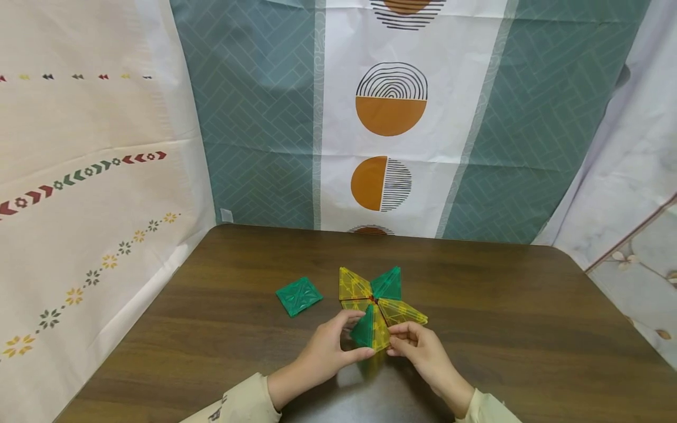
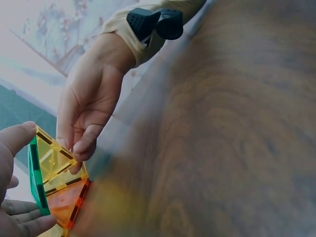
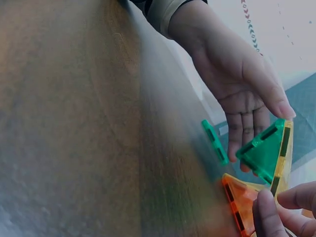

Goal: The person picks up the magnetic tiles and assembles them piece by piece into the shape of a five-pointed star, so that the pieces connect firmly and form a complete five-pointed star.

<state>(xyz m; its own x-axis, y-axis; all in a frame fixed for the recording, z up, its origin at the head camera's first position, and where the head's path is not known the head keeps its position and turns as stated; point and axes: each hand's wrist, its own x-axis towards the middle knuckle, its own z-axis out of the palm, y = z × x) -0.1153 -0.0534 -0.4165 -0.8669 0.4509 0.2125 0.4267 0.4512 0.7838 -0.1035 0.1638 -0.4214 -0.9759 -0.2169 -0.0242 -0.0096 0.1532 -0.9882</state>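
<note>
A star-shaped build of see-through magnetic tiles stands on the table, with yellow tiles (image 1: 400, 311), green tiles (image 1: 388, 285) and an orange tile (image 2: 66, 201) low down. At its near side my left hand (image 1: 332, 345) holds a green triangular tile (image 1: 364, 329) between thumb and fingers. That tile meets a yellow triangular tile (image 1: 380, 329) along one edge. My right hand (image 1: 423, 351) pinches the yellow tile's lower right side, thumb against fingers. In the right wrist view, the left thumb (image 3: 279, 103) touches the tip where green and yellow meet.
A flat green square tile (image 1: 299, 296) lies on the brown wooden table (image 1: 508, 317), left of the build. Patterned cloths hang behind the table (image 1: 259, 117) and along its left (image 1: 106, 147) and right sides.
</note>
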